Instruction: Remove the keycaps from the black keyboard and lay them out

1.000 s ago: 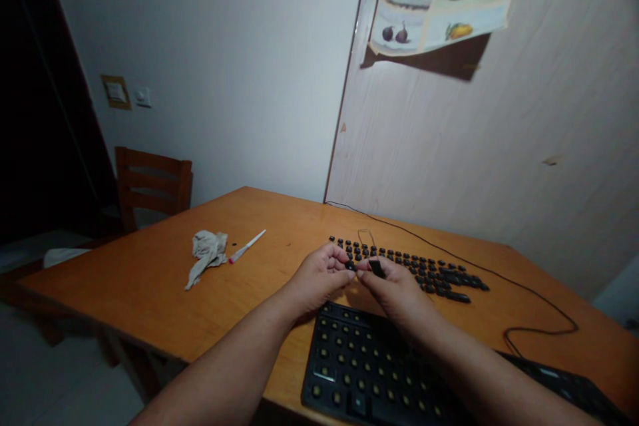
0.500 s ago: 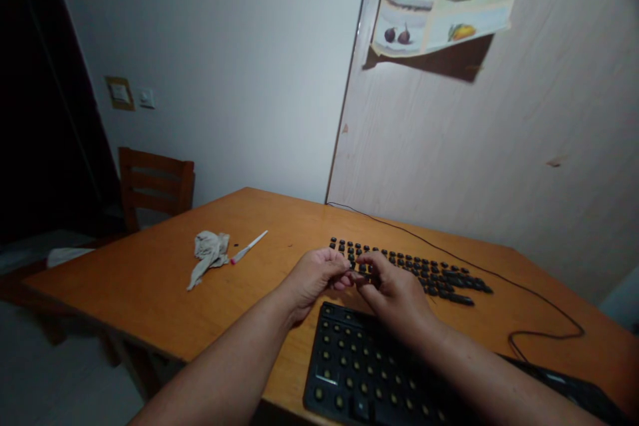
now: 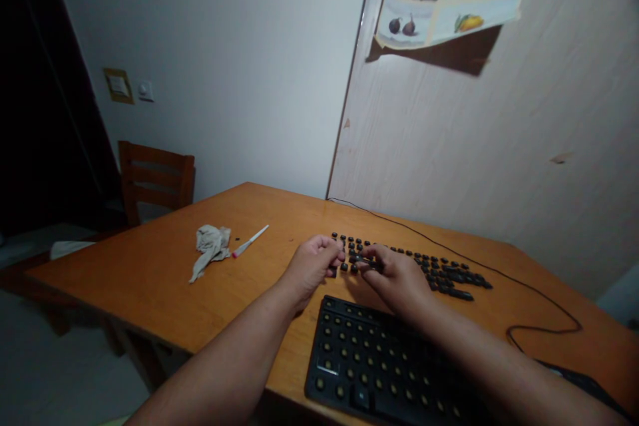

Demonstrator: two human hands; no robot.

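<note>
Just in front of the loose keycaps, my right hand point(image 3: 394, 276) is closed, with a slim black piece point(image 3: 360, 259) between thumb and fingers; its exact kind is unclear. My left hand point(image 3: 315, 265) is pinched to its left, thumb against fingertips, and whatever it may hold is hidden. A small gap separates the two hands. Below them lies a black keyboard point(image 3: 367, 359), most of its key posts bare, with one dark keycap point(image 3: 361, 397) on its lower row. Behind my hands, black keycaps point(image 3: 449, 273) lie in rows on the table, partly covered by my right hand.
A crumpled grey cloth point(image 3: 213, 243) and a white brush-like stick with a pink end point(image 3: 252, 240) lie on the left of the wooden table point(image 3: 164, 279). A black cable point(image 3: 499, 277) curves along the back and right. Behind the table stands a wooden chair point(image 3: 157, 176).
My hands were together at the fingertips and have drawn slightly apart. The slim black piece now shows in my right hand. The view has tilted down a little.
</note>
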